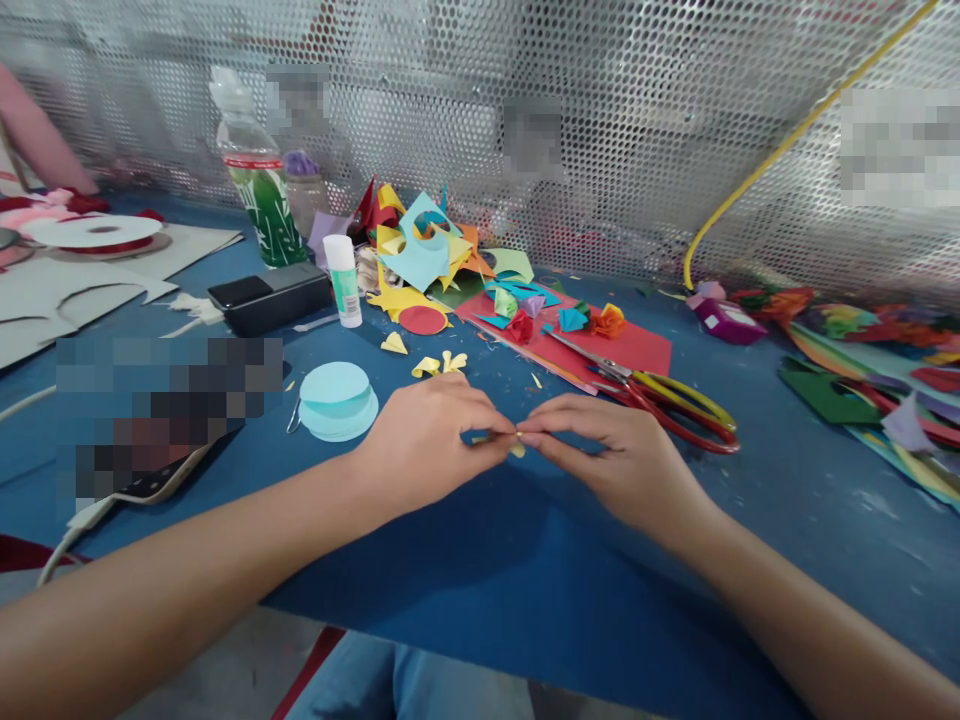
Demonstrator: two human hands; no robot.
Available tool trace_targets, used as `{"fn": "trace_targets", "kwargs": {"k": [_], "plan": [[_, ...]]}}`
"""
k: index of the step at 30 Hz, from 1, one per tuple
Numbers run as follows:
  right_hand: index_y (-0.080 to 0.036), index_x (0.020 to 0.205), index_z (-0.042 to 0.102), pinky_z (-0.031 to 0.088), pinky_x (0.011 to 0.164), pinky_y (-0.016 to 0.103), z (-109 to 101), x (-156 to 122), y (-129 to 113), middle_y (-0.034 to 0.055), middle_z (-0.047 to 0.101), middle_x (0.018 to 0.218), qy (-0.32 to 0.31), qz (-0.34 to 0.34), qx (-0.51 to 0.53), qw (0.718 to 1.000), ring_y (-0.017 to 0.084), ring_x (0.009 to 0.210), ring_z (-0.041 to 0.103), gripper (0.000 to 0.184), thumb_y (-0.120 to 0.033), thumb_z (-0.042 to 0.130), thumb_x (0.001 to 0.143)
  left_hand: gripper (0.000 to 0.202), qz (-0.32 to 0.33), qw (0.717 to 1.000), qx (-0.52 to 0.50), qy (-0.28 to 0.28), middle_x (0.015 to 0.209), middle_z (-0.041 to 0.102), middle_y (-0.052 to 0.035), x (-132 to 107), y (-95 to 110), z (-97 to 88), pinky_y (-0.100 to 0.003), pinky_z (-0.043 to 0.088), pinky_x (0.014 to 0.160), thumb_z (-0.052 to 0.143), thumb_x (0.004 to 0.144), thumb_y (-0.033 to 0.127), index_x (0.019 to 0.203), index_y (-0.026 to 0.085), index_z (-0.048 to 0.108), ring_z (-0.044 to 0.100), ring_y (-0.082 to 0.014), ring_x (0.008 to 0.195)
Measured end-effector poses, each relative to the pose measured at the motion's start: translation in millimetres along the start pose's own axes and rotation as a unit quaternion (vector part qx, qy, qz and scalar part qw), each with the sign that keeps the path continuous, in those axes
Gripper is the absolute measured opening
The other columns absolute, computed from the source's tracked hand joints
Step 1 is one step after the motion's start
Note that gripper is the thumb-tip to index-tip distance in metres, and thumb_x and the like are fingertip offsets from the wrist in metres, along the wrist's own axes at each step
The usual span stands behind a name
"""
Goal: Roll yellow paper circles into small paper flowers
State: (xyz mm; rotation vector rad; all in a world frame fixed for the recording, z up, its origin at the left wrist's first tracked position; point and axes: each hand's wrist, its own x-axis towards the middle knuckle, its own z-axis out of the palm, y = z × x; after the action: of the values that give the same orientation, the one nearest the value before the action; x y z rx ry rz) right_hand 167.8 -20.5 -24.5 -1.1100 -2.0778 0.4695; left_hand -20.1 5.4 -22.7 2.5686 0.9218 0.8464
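Just over the near part of the blue table, my left hand (427, 440) and my right hand (611, 450) meet fingertip to fingertip. Both pinch a small pale yellow paper piece (517, 450), mostly covered by the fingers. Beyond my left hand lie cut yellow paper petals (452, 363) and a single yellow paper petal (394, 343). A stack of light blue paper circles (337, 400) is left of that hand. Scissors with red and yellow handles (686, 405) rest past my right hand, blades on red paper (630, 345) that also bears small folded paper flowers (606, 320).
A glue stick (343, 285), a dark box (270, 297) and a bottle (259, 180) stand at the back left. Colored paper scraps (424, 245) are heaped near the perforated metal wall (450, 100). A phone (172, 450) with a cable lies left; more colored paper (885, 380) is right.
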Motion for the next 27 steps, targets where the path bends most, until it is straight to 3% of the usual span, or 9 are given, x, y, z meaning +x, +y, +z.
{"fn": "trace_targets", "kwargs": {"k": [10,15,21,24,27], "plan": [[-0.021,0.074,0.066,0.051,0.067,0.025,1.9,0.5,-3.5,0.0009,0.067,0.075,0.008,0.006,0.019,1.0,0.014,0.071,0.063,0.01,-0.015,0.058,0.076,0.01,0.005,1.0,-0.02,-0.003,0.071,0.068,0.0015,-0.3,0.4,0.5,-0.024,0.041,0.068,0.058,0.074,0.02,0.071,0.021,0.068,0.056,-0.013,0.07],[-0.022,0.075,0.066,0.051,0.067,0.026,1.4,0.5,-4.5,0.0013,0.066,0.077,0.045,0.01,0.026,0.999,0.015,0.071,0.062,0.009,-0.016,0.059,0.075,0.009,-0.018,0.997,-0.065,0.035,0.071,0.068,0.0015,0.6,4.5,-0.3,-0.023,0.043,0.067,0.059,0.073,0.019,0.071,0.02,0.067,0.056,-0.012,0.067],[-0.022,0.082,0.061,0.049,0.071,0.027,-0.5,0.7,4.6,0.0021,0.064,0.084,0.054,0.044,0.035,0.997,0.015,0.078,0.061,0.006,-0.023,0.057,0.078,0.016,-0.092,0.978,-0.182,0.045,0.069,0.065,-0.0011,4.5,10.2,-4.7,-0.015,0.042,0.049,0.053,0.079,0.024,0.077,0.016,0.066,0.057,-0.009,0.059],[-0.02,0.077,0.06,0.048,0.068,0.026,-1.5,1.9,7.6,0.0016,0.063,0.078,0.028,0.03,0.025,0.999,0.014,0.072,0.06,0.008,-0.022,0.054,0.081,0.017,-0.089,0.981,-0.174,0.008,0.076,0.065,-0.0012,3.8,9.0,-4.1,-0.015,0.044,0.05,0.051,0.08,0.027,0.083,0.018,0.065,0.059,-0.0097,0.065],[-0.02,0.076,0.061,0.047,0.07,0.027,-2.0,2.3,7.6,0.0019,0.063,0.076,0.015,-0.016,-0.017,1.0,0.015,0.073,0.059,0.01,-0.02,0.053,0.081,0.018,-0.052,0.992,-0.115,0.008,0.086,0.066,-0.0022,1.9,5.7,-0.8,-0.017,0.046,0.055,0.051,0.08,0.025,0.091,0.02,0.064,0.06,-0.012,0.075]]}}
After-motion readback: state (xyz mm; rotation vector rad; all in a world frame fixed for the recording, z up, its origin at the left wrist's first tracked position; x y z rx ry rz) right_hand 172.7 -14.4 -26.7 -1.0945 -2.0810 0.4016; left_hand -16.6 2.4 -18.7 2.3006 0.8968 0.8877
